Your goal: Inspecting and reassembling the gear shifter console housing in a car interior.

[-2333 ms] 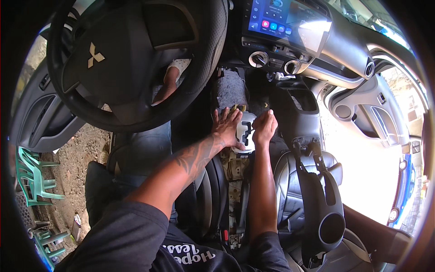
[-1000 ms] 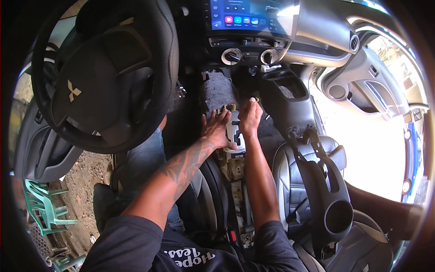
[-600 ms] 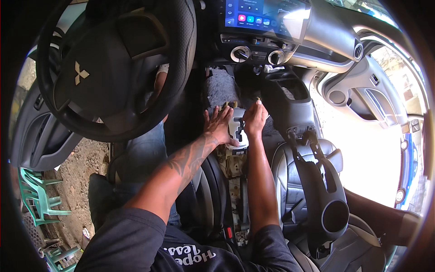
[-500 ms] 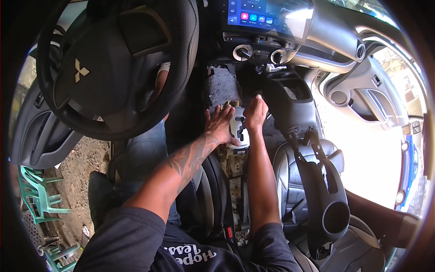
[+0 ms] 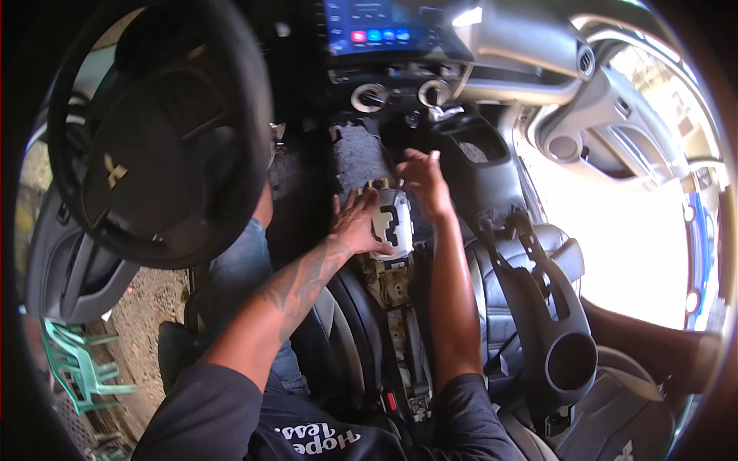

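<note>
1. A big black steering wheel (image 5: pixel 146 173), left of the left grip (image 5: pixel 355 227).
2. A lit-up screen (image 5: pixel 384 23), far ahead of the left grip.
3. Green chairs (image 5: pixel 81 365), far left of the left grip, outside on stony ground (image 5: pixel 157 307).
4. A blue car (image 5: pixel 698 253), far right of the right grip (image 5: pixel 423 180).

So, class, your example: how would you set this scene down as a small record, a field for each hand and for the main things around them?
Left hand: fingers spread, resting on the panel's left side
Right hand: raised just right of the panel, fingers bent; anything held cannot be made out
Panel: silver, with a zigzag slot
Ahead of panel: grey fuzzy padding
Right: dark grey console piece, reaching back over a seat
Upper left: steering wheel
Top: lit screen
</note>
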Tool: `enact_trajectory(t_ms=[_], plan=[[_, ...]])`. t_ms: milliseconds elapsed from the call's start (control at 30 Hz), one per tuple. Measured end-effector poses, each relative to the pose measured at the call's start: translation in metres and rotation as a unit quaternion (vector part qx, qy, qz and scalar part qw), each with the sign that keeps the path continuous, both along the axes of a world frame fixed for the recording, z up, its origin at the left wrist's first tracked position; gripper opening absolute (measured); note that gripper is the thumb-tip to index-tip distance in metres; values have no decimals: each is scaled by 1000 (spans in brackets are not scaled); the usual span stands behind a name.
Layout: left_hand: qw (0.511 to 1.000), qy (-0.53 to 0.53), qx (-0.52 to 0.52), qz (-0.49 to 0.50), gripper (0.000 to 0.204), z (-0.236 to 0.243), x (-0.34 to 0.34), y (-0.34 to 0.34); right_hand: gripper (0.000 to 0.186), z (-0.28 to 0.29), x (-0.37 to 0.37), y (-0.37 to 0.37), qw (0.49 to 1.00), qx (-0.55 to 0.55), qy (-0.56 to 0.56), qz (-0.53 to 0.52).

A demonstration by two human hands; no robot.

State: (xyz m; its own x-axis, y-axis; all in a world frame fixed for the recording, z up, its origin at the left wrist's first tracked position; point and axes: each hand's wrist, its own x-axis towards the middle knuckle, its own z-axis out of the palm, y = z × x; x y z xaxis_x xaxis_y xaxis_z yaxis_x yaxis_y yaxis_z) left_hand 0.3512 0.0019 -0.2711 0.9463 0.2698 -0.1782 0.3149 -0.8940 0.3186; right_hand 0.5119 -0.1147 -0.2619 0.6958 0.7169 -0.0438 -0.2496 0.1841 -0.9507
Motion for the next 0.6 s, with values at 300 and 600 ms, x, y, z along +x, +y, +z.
enact_trajectory(t_ms=[300, 600], plan=[[1000, -1, -15, -15, 137, -4, 7, -6, 44, -32, -10, -95, 968, -44, -52, -241], [985, -103, -132, 33, 83, -11, -37, 32, 37, -39, -69, -83, 938, -261, -169, -153]])
